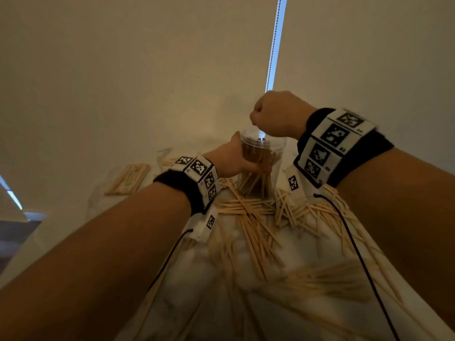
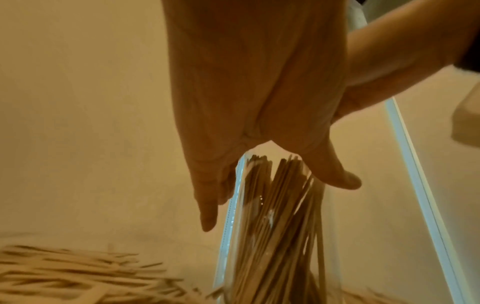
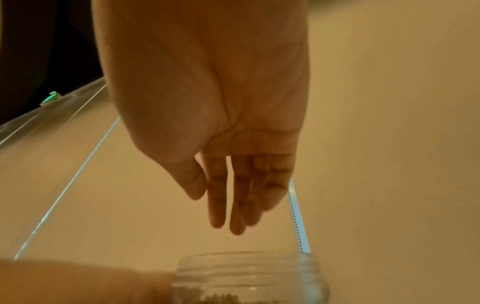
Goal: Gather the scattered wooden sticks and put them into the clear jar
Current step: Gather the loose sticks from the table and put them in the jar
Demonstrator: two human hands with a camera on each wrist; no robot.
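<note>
Now, left hand [image 1: 231,158] grasping round clear jar [image 1: 264,153], right hand [image 3: 221,144] fingers released.

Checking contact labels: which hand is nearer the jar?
Left. The left hand grips the jar around its side. The right hand hovers just above the jar's mouth, fingers straight, not touching it.

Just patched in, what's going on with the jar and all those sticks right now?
A person is filling the clear jar with wooden sticks. The left hand grips the jar's side, holding it upright on the table. The right hand hangs above the jar's open mouth, fingers relaxed and holding nothing. The jar already holds a good bundle of sticks, but many scattered sticks lie on the table around its base.
</note>
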